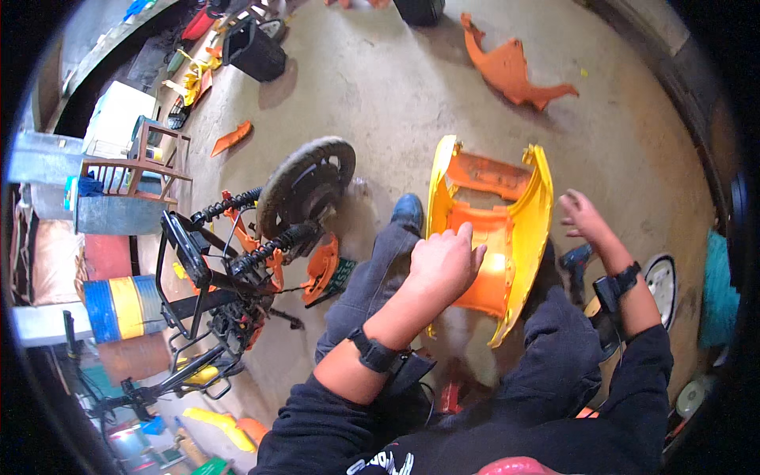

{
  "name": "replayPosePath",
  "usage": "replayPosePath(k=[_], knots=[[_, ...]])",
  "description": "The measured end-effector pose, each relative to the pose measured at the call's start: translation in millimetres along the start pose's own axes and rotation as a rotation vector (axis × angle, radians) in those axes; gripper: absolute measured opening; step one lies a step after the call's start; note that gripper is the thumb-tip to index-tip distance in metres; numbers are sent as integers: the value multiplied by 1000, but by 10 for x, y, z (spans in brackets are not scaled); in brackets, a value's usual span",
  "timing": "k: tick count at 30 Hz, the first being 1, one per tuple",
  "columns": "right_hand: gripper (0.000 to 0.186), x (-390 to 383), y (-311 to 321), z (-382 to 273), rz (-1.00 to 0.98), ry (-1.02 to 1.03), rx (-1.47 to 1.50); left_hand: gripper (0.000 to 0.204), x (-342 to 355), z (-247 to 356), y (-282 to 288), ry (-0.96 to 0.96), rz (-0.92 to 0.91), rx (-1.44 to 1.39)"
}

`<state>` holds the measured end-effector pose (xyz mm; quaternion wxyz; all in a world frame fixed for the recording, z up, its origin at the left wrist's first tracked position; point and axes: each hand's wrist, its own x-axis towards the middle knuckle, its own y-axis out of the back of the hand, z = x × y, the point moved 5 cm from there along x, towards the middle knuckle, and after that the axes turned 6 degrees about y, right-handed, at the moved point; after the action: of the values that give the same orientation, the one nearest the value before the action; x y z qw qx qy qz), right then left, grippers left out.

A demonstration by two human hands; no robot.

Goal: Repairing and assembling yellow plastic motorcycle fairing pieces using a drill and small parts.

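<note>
A yellow and orange plastic motorbike body panel [518, 261] stands between my legs, its two yellow sides curving around orange cross pieces. My left hand [445, 265] is over its left side, with the fingers curled and partly hidden; whatever they hold does not show. Just off the panel's right yellow edge, my right hand [582, 215] is raised with its fingers apart and nothing in them. Below that hand, beside my right leg, is a blue power drill [576, 257].
To my left stands a stripped motorbike frame [214, 293] with a black wheel [305, 186]. An orange panel [511, 71] lies on the floor ahead. A black bin [253, 51] is at far left, and a white-rimmed wheel [661, 289] sits at right.
</note>
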<state>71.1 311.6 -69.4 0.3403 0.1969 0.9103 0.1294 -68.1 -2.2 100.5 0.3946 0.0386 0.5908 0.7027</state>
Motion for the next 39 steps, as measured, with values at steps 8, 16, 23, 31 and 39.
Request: replayPosePath(k=[8, 16, 23, 31, 39], knots=[[54, -67, -467, -789, -294, 112, -50, 30, 212, -100, -81, -21, 193, -62], [27, -124, -672, -452, -47, 20, -9, 33, 218, -260, -29, 50, 118, -198], [24, -431, -692, -466, 94, 47, -213, 38, 149, -726, -16, 202, 326, -312], [25, -1362, -416, -1057, 331, 406, 109, 57, -159, -1118, -174, 136, 832, -479], [30, -2538, 309, -1906, 597, 749, -20, 64, -794, -520, 185, -206, 739, -921]])
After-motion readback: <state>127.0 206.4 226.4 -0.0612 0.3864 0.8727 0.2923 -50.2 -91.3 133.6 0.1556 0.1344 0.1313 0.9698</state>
